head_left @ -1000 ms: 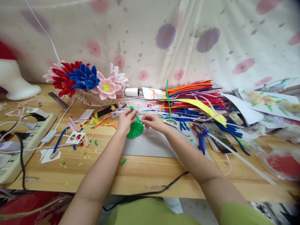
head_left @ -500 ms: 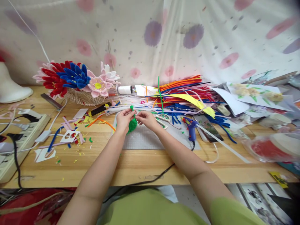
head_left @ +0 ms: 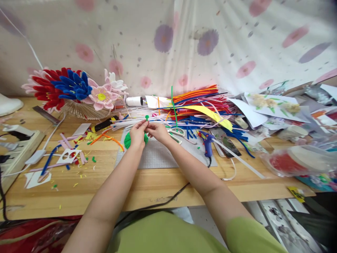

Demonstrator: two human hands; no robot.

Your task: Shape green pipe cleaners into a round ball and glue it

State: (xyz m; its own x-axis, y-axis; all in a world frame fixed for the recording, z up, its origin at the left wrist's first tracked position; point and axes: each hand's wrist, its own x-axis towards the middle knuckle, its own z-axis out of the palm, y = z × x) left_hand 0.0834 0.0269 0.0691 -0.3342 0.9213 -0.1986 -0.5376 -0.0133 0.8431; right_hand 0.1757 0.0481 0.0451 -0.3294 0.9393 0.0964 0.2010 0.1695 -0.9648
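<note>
My left hand (head_left: 137, 133) and my right hand (head_left: 157, 130) meet over a grey cutting mat (head_left: 158, 156). Both pinch a green fuzzy pipe-cleaner piece (head_left: 127, 140): a round green tuft shows beside my left hand, and its thin stem end (head_left: 146, 117) sticks up between my fingertips. Both hands are closed on it.
A heap of coloured pipe cleaners (head_left: 200, 105) lies behind the hands. Scissors (head_left: 177, 133) and a blue glue gun (head_left: 207, 144) lie to the right. Pipe-cleaner flowers in a basket (head_left: 71, 88) stand back left. A power strip (head_left: 18, 147) sits far left, a white thread spool (head_left: 134, 101) behind.
My hands have come together and shifted slightly left in view. The green tuft has swung from under my fingers to the left side of my left hand. The camera has turned right.
</note>
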